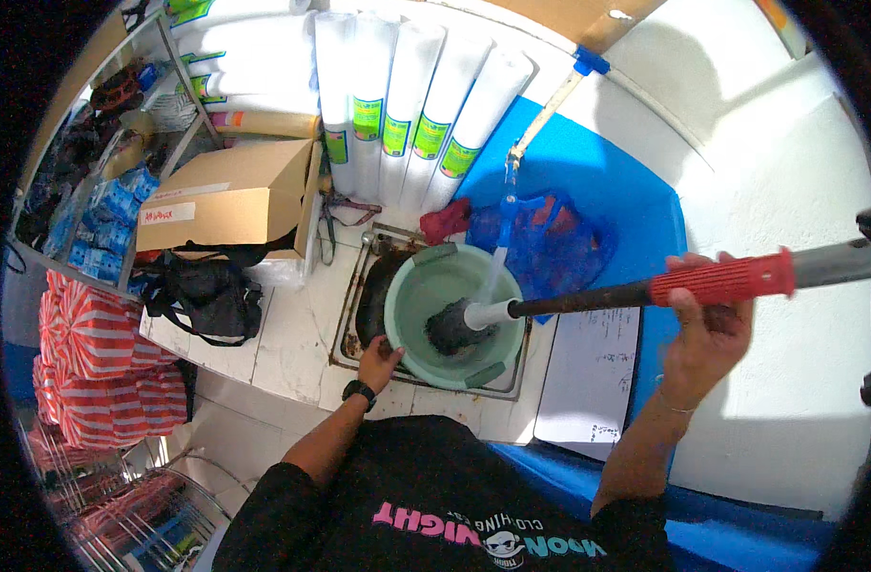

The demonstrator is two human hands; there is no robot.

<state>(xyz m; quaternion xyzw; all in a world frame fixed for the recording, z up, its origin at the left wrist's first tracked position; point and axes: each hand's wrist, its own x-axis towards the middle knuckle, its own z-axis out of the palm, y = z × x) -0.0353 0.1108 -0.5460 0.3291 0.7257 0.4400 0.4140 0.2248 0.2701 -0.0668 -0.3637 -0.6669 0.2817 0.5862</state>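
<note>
A pale green basin [404, 329] with water in it sits in the sink [367, 355]. My left hand [379, 363] grips the near-left side of its rim. My right hand [702, 324] is closed round the red ribbed grip of a mop [588, 299], whose pole slants down to the left. The mop's dark head [447, 329] lies in the basin water, below its white collar. From the tap [510, 205] a stream of water [495, 274] falls beside the collar.
White rolls [407, 114] stand against the back wall. Behind the basin lies a blue mesh bag [559, 248]. A cardboard box [216, 195] and a black bag [206, 297] are at left. A white written board [588, 381] rests right of the sink, near the wall.
</note>
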